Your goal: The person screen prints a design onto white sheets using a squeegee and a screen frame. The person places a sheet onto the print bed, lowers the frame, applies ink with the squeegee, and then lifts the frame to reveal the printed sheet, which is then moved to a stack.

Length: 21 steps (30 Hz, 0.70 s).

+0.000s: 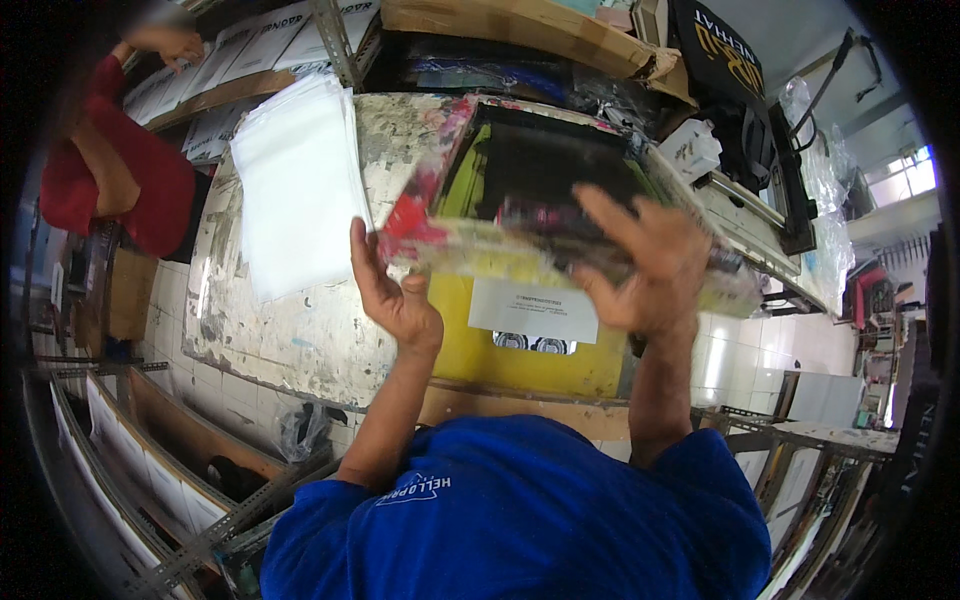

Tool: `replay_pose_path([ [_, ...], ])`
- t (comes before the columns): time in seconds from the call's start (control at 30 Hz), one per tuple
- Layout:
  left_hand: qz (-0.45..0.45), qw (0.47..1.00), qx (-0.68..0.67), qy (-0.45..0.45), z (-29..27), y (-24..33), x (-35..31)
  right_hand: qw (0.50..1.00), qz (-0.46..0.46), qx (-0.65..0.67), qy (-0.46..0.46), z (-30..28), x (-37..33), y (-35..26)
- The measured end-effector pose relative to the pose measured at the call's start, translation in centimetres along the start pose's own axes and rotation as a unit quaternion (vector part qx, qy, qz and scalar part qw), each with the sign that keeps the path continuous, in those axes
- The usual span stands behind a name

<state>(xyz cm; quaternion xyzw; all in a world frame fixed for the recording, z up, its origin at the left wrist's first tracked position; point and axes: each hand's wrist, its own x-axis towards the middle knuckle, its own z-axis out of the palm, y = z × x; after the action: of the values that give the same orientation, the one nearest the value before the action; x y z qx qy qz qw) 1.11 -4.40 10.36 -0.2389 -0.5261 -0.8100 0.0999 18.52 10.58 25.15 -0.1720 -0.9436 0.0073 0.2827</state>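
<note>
A paint-stained screen printing frame with dark mesh is tilted over the table, its near edge raised and blurred by motion. My left hand is by the frame's near left corner, fingers stretched and thumb apart; whether it touches the frame is unclear. Over the near right part of the frame, my right hand has its fingers spread, slightly smeared. Below the frame lies a yellow board, with a white printed sheet on it. A stack of white sheets rests left of the frame.
The stained table spans the middle. A person in a red shirt stands at the far left. Racks hold white boards at lower left. A cardboard box lies behind; a black bag and clear plastic are at far right.
</note>
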Motion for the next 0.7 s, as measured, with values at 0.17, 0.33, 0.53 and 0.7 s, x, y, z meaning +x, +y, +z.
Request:
replay_pose_path([
  [0.17, -0.112, 0.986, 0.042, -0.113, 4.2, -10.0, 3.1, 0.997, -0.029, 0.054, 0.04, -1.3, 7.1, 4.6],
  [0.33, -0.069, 0.902, 0.323, -0.278, 7.2, -22.9, 4.5, 0.995, -0.042, 0.076, 0.053, -2.6, 11.5, 5.8],
  [0.53, -0.057, 0.788, 0.504, -0.348, 10.8, -28.1, 2.5, 0.992, -0.005, 0.116, 0.053, -4.4, 12.8, 5.4],
  [0.7, -0.139, 0.89, 0.33, -0.283, 10.2, -31.1, 2.3, 0.988, 0.023, 0.151, 0.02, -4.5, 13.4, 5.2],
])
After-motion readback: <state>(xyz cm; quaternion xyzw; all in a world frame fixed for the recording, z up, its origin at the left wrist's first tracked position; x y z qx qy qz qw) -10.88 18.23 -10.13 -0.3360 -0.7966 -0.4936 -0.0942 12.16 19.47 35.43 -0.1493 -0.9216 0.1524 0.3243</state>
